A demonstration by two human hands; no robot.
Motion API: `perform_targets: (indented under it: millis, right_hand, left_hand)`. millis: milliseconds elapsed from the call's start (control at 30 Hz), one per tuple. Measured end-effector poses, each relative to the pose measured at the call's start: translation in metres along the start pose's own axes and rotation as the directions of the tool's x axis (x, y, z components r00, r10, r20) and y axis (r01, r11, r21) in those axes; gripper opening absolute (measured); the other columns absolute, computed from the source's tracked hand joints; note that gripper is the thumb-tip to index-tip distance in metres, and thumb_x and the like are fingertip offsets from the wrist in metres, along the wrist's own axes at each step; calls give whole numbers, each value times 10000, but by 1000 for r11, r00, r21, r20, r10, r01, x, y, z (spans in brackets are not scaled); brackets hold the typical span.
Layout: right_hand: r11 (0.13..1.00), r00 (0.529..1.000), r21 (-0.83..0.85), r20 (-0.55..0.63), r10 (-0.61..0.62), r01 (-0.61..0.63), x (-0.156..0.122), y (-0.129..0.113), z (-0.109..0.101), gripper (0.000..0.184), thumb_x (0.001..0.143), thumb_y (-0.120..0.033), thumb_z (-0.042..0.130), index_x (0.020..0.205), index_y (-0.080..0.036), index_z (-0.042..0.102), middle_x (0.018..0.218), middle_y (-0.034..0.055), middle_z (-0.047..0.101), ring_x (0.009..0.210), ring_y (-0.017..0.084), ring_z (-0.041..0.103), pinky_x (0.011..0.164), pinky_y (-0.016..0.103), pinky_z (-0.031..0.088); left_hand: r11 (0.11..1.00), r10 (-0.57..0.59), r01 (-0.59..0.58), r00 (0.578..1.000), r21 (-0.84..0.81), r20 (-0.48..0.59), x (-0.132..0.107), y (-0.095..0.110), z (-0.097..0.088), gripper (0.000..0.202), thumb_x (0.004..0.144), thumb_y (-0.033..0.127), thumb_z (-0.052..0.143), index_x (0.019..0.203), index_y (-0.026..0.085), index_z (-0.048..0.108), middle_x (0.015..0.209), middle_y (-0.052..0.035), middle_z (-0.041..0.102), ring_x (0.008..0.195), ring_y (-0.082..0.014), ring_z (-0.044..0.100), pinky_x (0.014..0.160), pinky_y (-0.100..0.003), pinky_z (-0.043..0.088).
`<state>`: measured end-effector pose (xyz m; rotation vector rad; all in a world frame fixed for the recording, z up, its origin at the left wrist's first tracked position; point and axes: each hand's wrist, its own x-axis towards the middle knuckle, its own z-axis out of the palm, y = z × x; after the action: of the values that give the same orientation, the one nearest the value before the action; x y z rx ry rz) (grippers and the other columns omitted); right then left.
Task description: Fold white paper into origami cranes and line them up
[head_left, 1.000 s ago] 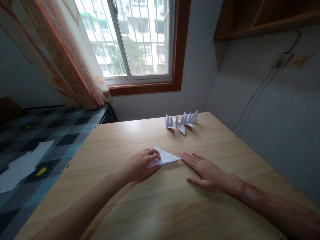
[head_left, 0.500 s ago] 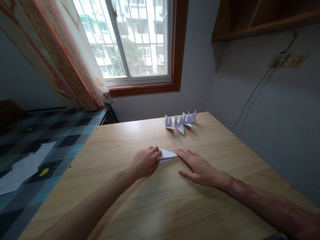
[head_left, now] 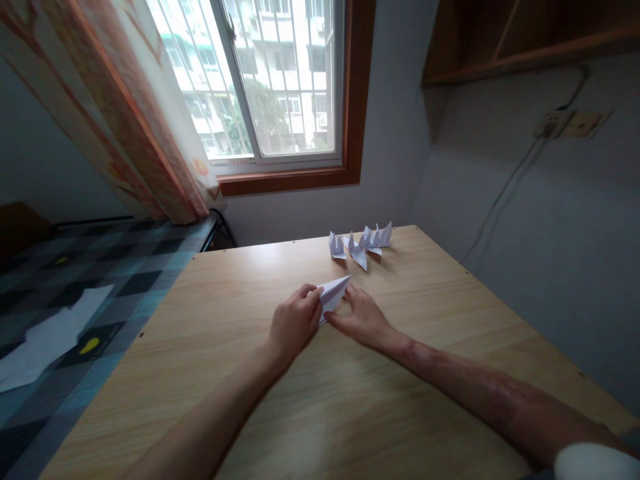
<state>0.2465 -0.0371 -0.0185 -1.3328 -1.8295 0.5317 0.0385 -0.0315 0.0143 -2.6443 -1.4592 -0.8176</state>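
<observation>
A white sheet of folded paper [head_left: 334, 293], narrowing to a point at its upper right, is held just over the wooden table [head_left: 240, 287]. My left hand [head_left: 299, 316] is closed on its left end, thumb and fingers pinching it. At its lower right edge my right hand [head_left: 361, 316] has the thumb against the paper, while the fingers curve round behind the right side. The right fingertips are partly hidden. Beyond my hands stand several folded white paper cranes [head_left: 357, 248], grouped near the far edge of the table.
Left of the table, a bed with a checked cover [head_left: 165, 250] bears loose white paper sheets [head_left: 47, 340]. A window [head_left: 290, 87] with a curtain [head_left: 145, 127] is behind. On the right wall are a shelf [head_left: 480, 73] and a socket with a cable [head_left: 555, 125].
The folded paper has been lifted and its tip turned upward. My right hand has gone from lying flat at the tip to gripping the paper's lower right edge.
</observation>
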Motion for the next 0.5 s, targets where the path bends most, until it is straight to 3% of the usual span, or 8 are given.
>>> perform_targets:
  millis: [200,367,500]
  right_hand:
    - [999,999,-8,2,-37,37,19,-4,14,319,891,-346,844,1142,-221,692,1131,70,755,1076,275,677,981,416,520]
    - [995,999,-97,-17,-28,26,28,-5,15,156,874,-236,811,936,-208,670,989,55,745,971,250,638,884,360,476]
    - [995,1000,-93,16,26,-24,38,-3,15,138,900,-242,768,817,-210,663,825,15,736,794,198,632,776,316,422]
  left_hand:
    - [970,-107,74,985,-231,-134,2,-8,2,303,1080,240,540,1317,251,728,1309,-80,740,986,-207,763,804,-297,635]
    - [915,-215,139,962,-380,-166,2,-9,5,234,1049,194,532,1210,216,701,1223,-81,689,903,-173,733,694,-261,616]
    - [893,-260,174,952,-414,-161,3,-11,14,192,993,169,575,1150,212,677,1142,-58,655,816,-150,699,697,-270,595]
